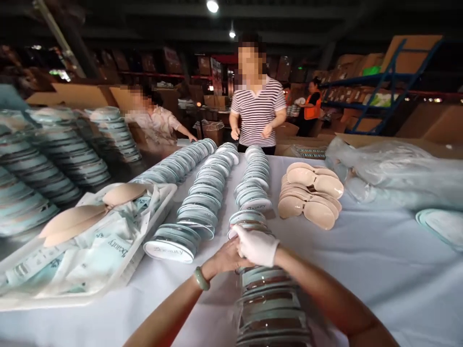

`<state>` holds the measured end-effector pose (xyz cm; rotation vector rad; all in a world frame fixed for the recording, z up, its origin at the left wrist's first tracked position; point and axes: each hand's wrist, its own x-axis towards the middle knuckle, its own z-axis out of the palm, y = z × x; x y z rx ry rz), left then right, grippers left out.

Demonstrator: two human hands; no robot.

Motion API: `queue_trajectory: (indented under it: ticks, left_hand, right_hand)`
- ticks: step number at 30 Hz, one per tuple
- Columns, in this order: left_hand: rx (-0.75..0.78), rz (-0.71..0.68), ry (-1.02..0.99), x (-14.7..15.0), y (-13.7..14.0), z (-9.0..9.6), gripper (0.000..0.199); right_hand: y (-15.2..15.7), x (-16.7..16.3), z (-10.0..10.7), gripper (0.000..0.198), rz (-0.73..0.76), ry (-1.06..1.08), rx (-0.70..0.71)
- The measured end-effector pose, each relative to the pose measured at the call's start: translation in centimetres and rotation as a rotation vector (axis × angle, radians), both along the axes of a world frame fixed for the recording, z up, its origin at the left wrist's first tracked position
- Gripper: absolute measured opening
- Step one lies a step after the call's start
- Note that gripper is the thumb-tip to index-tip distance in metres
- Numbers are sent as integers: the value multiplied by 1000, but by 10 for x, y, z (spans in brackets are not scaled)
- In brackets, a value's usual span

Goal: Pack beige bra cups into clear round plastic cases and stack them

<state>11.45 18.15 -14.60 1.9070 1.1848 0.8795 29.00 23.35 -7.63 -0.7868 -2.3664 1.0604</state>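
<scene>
My left hand point(227, 256), bare with a green bangle at the wrist, meets my right hand point(257, 246), which wears a white glove. Both are closed together above the near part of a row of pale blue oval packs point(253, 205). The glove overlaps the left fingers, and whatever lies between the hands is hidden. Just beyond them, a pack's edge shows under the glove. Closer to me, the row of clear-wrapped packs point(271, 303) runs beneath my right wrist. On the right sits a pile of beige bra cups point(320, 214).
A white tray point(133, 260) at left holds printed bags and beige cups point(74, 221). Pack rows point(200, 193) stretch over the white tablecloth point(361, 260). Tall pack stacks point(68, 149) stand far left. Plastic-wrapped goods point(405, 168) lie right. A person in stripes point(256, 113) stands opposite.
</scene>
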Motion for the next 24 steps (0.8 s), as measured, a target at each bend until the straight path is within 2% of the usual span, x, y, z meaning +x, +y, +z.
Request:
queue_trajectory:
  ticks: [1,3,5,6,9,12,16,19,21,22,24]
  left_hand:
    - [10,58,-14,-3,-8,-3,92]
    - [86,215,-79,-7,-31,-11,97]
    - [143,340,-171,-2,-58,-23,76]
    - [131,363,-203,4,-71,-30,66]
    - [0,432,-257,24,-94,-43,54]
    - [-95,514,-255,26,-94,-45,55]
    - [-109,361,-277,2,-84,-41,71]
    - [-311,193,-432,-10,-81,-41,82]
    - [-376,125,-493,-14,-81,-44,89]
    - [-361,126,-498,-16,-81,-45,91]
    - [-263,245,-488,-24,-81,-43,90]
  right_hand:
    - [2,13,1,58,-9,32,-50]
    - [1,53,-7,61,-161,110,-165]
    - [-10,95,-30,60,-480,148,-259]
    - [-19,111,-45,59,-554,111,-296]
    - [-52,127,-85,62,-531,72,-420]
    - [-76,110,-108,67,-547,181,-492]
    - [-84,92,-111,53,-478,245,-603]
    - [-80,87,-103,32,-425,293,-629]
    - [-73,85,-94,31,-416,325,-576]
    - [-69,84,-88,35,-406,339,-546]
    - [-59,80,-74,47,-359,388,-509]
